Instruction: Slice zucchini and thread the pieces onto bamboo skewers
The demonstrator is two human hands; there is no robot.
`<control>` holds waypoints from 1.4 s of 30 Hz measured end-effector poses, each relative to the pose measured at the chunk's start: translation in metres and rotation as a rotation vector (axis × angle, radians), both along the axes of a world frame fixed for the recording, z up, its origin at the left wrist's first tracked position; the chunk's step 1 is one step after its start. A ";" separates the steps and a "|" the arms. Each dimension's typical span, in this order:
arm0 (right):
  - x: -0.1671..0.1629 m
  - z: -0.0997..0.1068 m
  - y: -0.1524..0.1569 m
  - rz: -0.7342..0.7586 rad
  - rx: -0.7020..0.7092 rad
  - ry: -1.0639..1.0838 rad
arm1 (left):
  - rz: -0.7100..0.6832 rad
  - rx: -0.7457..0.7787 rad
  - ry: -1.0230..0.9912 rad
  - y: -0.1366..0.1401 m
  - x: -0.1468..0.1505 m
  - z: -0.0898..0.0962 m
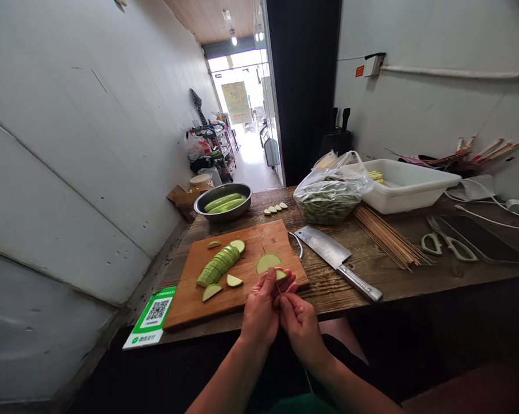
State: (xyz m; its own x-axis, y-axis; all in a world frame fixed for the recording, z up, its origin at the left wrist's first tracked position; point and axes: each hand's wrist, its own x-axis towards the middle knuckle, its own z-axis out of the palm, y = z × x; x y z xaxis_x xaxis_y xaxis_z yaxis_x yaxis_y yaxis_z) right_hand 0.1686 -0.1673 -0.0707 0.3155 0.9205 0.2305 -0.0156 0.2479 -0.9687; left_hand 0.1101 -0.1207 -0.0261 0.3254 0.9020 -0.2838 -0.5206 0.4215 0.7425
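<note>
My left hand [260, 307] is closed on a small zucchini slice [280, 275], pinched between thumb and fingers at the near right of the wooden cutting board [259, 230]. Close beside it, my right hand [301, 322] pinches a thin wooden skewer [308, 380], whose lower end trails below the hand. Just beyond my fingers is a larger half-round zucchini slice [268, 263]; a thin tip sticks out past its far edge, so it appears threaded on the skewer. A row of sliced zucchini [219, 266] lies on the board's left, with a few loose half-round pieces [234, 280] around it.
Right of the board lie a cleaver [326, 244], a bundle of bamboo skewers [388, 237], scissors [451, 244] and a dark phone [487, 236]. Behind stand a metal bowl [223, 217] of zucchini, a filled plastic bag [328, 198] and a white tub [410, 195]. Finished-looking skewered slices [275, 209] lie beyond the board.
</note>
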 end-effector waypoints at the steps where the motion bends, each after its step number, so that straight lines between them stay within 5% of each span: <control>1: 0.000 0.000 0.001 -0.010 -0.006 0.000 | -0.009 0.006 0.000 -0.001 0.001 -0.002; 8: 0.005 -0.001 0.007 -0.064 -0.036 0.021 | -0.066 0.018 -0.003 -0.008 0.003 -0.011; 19: 0.010 0.005 -0.008 0.177 -0.119 0.137 | 0.104 0.141 -0.009 0.032 -0.009 0.007; 42: 0.002 -0.005 -0.005 0.106 -0.113 0.126 | 0.005 0.081 0.095 0.024 -0.013 -0.003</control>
State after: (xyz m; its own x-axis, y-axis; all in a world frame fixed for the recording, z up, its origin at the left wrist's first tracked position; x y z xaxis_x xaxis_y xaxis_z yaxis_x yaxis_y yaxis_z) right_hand 0.1708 -0.1727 -0.0753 0.2352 0.9679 0.0886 -0.1590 0.1283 -0.9789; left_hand 0.0976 -0.0967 -0.0287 0.2954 0.9248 -0.2397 -0.4481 0.3557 0.8202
